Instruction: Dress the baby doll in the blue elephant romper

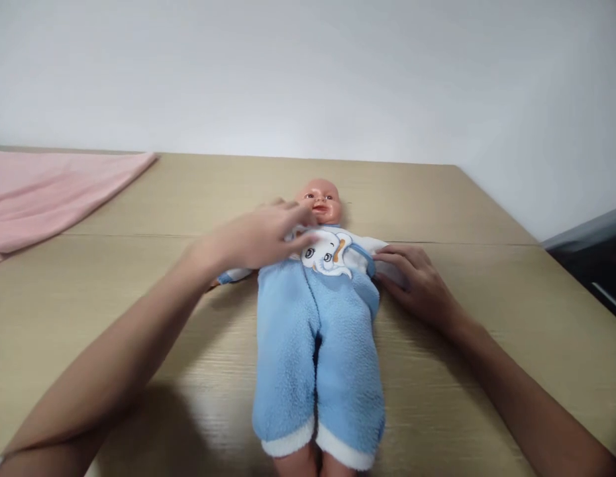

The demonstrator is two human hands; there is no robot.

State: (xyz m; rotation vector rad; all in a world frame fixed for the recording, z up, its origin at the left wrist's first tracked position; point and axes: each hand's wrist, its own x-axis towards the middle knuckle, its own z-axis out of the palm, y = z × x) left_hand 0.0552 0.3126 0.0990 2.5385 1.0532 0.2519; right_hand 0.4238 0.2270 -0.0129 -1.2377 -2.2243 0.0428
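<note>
Baby doll (318,311) lies face up mid-table, head toward the wall, in a blue fleece suit with an elephant bib. Left hand (261,235) sits over the doll's chest and shoulder, blurred, fingers loosely extended; can't tell if it has hold of anything. Right hand (420,281) lies flat and open on the doll's far sleeve, gripping nothing. Light wood-grain table (487,371), seam running across behind the doll's shoulders. Pink cloth (50,195) well left of the doll at the back edge. Plain white wall (308,73) behind.

One head-worn view, looking forward and down.
It faces along a table (487,344) toward the wall (308,66) behind, from close above the near edge, both forearms entering from below.
</note>
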